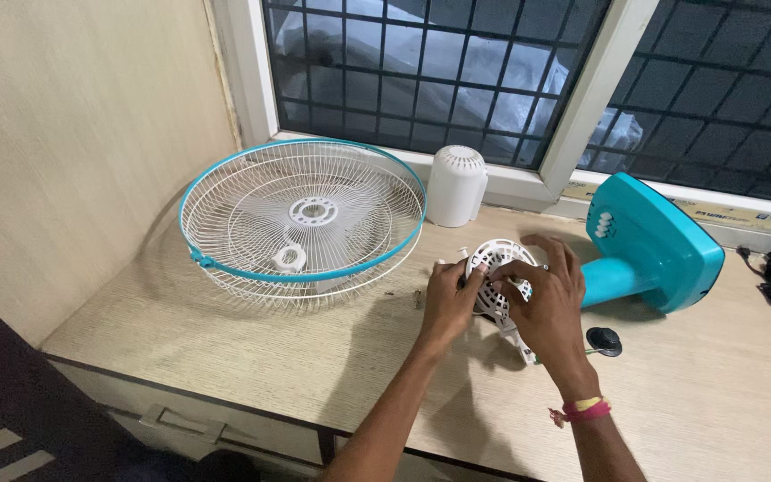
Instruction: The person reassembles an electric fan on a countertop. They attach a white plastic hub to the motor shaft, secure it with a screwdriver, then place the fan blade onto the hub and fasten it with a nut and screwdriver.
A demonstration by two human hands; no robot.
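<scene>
Both hands clamp the white motor housing (pixel 497 278): left hand (pixel 451 299) steadies its left rim, right hand (pixel 549 299) grips the right. Grille (pixel 302 214) parked far left.

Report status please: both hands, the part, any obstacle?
Left hand and right hand both gripping white round vented fan part. Teal fan base lying right behind. Wire fan guard apart, left.

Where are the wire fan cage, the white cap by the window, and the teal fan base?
wire fan cage (pixel 302 214), head view, central hub
white cap (pixel 456 186), head view, side wall
teal fan base (pixel 662 241), head view, flat underside
</scene>
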